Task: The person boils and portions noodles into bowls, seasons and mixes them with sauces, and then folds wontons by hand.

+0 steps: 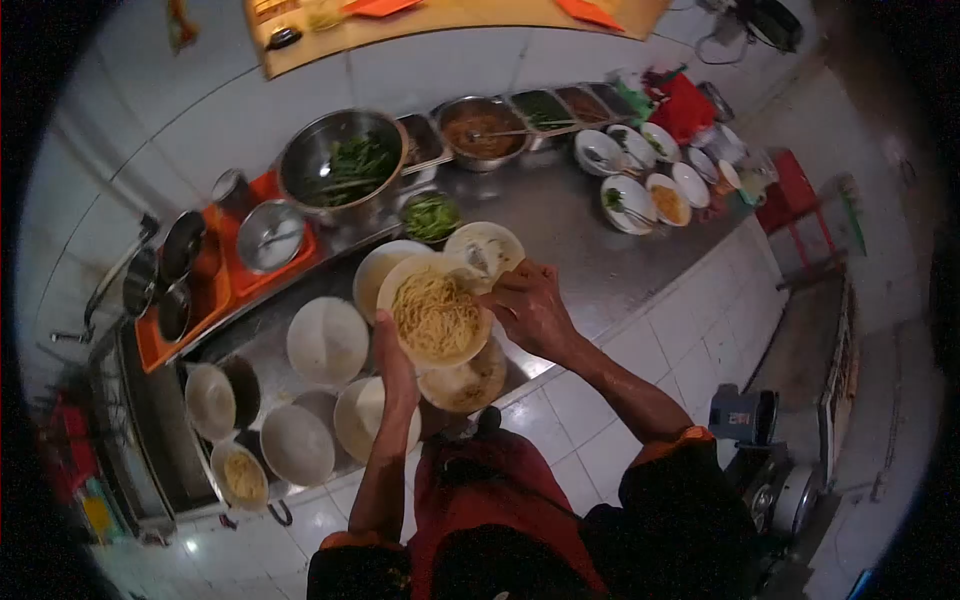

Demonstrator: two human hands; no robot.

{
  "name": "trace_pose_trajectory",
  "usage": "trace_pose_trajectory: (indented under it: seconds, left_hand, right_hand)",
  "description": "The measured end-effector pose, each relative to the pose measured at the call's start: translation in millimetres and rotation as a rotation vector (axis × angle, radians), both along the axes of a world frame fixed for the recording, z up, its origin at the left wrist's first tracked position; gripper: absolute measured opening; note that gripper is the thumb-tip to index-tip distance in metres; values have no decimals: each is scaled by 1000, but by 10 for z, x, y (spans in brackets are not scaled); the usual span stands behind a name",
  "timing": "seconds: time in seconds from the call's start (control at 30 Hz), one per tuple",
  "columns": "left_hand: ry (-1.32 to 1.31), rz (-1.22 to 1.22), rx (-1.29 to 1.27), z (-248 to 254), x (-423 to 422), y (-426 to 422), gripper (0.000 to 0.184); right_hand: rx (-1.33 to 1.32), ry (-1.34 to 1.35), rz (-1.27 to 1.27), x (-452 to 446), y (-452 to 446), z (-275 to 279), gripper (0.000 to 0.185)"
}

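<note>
My left hand (397,372) grips the side of a pale bowl of noodles (437,315), lifted over the steel counter. Over the right rim of that bowl my right hand (535,315) is closed, its fingers pinched together around what looks like a thin utensil. Its kind cannot be made out. Just behind stands a white bowl (500,245) with a dark, shiny spot inside. Another pale bowl (375,275) is partly hidden by the held one. Below the noodles sits a bowl with brownish residue (462,385).
Several pale bowls (328,342) cover the counter's left part. Behind are a large steel bowl of greens (345,160), a small bowl of chopped greens (431,216) and a pot of brown sauce (484,132). Small filled bowls (628,203) stand right. An orange tray (215,265) lies left.
</note>
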State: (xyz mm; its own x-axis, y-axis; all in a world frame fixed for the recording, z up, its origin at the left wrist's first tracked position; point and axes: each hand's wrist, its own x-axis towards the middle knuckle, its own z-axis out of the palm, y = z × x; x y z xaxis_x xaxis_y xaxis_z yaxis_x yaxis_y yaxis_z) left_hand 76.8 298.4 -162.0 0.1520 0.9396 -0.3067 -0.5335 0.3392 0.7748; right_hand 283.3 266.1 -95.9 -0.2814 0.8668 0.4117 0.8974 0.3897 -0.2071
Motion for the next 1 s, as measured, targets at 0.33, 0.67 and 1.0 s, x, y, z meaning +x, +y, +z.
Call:
trace_pose_trajectory:
  seconds: [0.33,0.67,1.0]
  left_hand:
    - [78,-315,23,-113,1381,-266,75]
    - [-64,-457,-12,-345,3387,-530,72]
    - [-67,-476,-43,-353,4049,-16,61]
  right_hand:
    - [54,-139,-174,1479,-632,304,12]
    - [-205,37,-128,3379,-891,343,16]
    - [-399,32,-84,4292,-321,353,16]
